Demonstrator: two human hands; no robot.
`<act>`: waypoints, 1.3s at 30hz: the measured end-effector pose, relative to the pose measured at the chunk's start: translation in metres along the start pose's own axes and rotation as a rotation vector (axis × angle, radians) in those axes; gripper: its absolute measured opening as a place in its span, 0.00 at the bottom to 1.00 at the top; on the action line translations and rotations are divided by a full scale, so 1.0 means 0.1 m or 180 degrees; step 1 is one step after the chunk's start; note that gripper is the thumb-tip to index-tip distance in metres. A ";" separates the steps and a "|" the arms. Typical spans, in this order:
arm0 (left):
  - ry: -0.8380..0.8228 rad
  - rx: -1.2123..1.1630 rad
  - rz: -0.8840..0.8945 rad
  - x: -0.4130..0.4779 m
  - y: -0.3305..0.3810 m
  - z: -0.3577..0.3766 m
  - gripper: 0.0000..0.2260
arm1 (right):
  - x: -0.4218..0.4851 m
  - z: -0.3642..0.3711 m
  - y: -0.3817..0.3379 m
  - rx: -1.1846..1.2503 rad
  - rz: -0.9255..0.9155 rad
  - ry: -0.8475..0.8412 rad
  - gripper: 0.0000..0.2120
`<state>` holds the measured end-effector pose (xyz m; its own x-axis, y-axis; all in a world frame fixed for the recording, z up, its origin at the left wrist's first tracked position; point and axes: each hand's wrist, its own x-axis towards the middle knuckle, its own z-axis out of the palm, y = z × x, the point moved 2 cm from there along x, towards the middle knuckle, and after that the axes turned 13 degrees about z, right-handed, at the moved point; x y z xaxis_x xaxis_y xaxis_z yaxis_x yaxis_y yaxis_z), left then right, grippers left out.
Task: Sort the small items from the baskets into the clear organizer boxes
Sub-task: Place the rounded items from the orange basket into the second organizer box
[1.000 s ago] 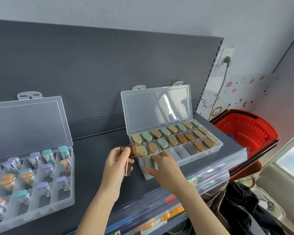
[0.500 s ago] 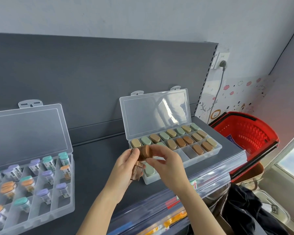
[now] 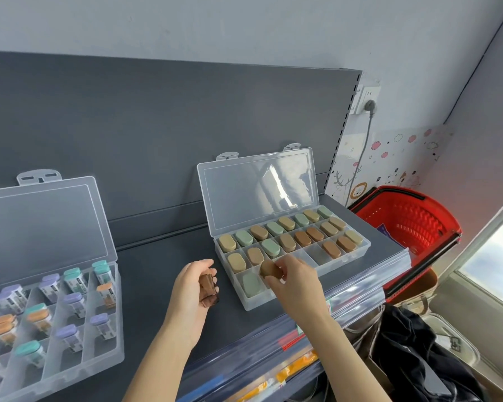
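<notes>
Two items held: brown capsule (image 3: 267,268) pinched in right hand (image 3: 295,281) fingers, low over front row of clear organizer box (image 3: 346,261), green capsule (image 3: 251,284) just left of fingers; brown tube (image 3: 208,291) gripped in curled left hand (image 3: 188,288) fingers. Placing step. Next: lower into slot beneath, release.

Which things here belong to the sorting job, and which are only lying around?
Job: right box, left box, red basket, brown cap in right hand, brown tube in left hand.
Lying about: plug, black cloth.
</notes>
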<state>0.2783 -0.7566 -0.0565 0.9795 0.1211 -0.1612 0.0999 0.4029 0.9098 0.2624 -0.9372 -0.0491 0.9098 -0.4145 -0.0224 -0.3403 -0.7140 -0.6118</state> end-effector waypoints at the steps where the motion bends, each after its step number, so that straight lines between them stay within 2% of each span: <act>1: -0.0079 0.0031 0.0050 0.00 0.00 -0.01 0.08 | 0.00 0.02 0.00 -0.0070 -0.0017 -0.0016 0.12; 6: -0.0535 0.0490 0.0290 0.02 -0.05 -0.06 0.11 | 0.01 0.06 0.02 -0.0146 -0.0054 -0.0018 0.12; 10: -0.0650 0.0953 0.0584 -0.02 -0.05 -0.02 0.16 | -0.01 0.05 0.04 -0.0146 -0.0095 -0.0027 0.13; 19: -0.1066 0.1359 0.1319 -0.03 0.03 0.53 0.11 | 0.09 -0.21 0.14 0.0193 -0.0047 0.0394 0.15; 27: -0.1673 0.2772 0.2170 0.20 -0.15 1.11 0.10 | 0.15 -0.36 0.39 0.0638 0.0198 0.0776 0.13; 31: -0.1995 0.3095 0.2294 0.28 -0.30 1.12 0.13 | 0.16 -0.38 0.51 0.0712 0.0278 0.0850 0.12; 39: -0.2256 0.3595 0.2666 0.27 -0.41 1.16 0.19 | 0.18 -0.34 0.59 0.0757 0.0311 0.0816 0.12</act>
<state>0.3205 -0.8749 -0.0539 0.6688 -0.6099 0.4251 -0.7349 -0.4560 0.5020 0.2506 -1.0061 -0.0588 0.7763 -0.6238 0.0905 -0.3306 -0.5252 -0.7842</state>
